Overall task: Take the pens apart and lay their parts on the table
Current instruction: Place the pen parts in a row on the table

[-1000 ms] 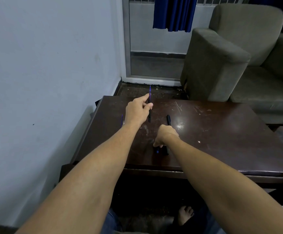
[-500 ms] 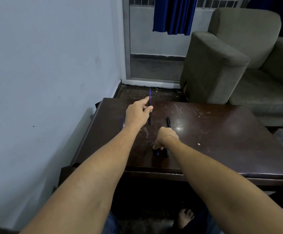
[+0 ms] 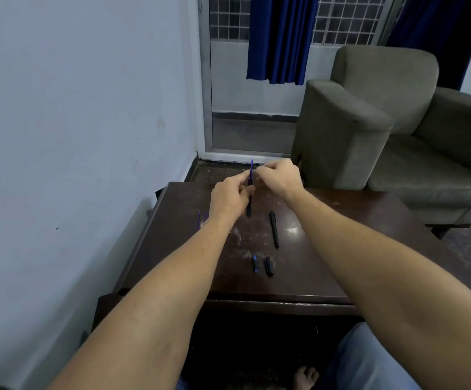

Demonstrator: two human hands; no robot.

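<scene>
Both forearms bare, extended forward, converging. Left hand (image 3: 228, 197) raised, back toward camera, fingers curled with thumb and forefinger pinched closed on pen (image 3: 249, 198). Right hand (image 3: 278, 175) slightly higher and farther, fingertips pinched at pen's upper end. Hands nearly touching.

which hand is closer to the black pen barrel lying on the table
Left. The left hand holds a pen just left of the barrel's far end; the right hand is raised farther back, pinching the blue refill.
</scene>
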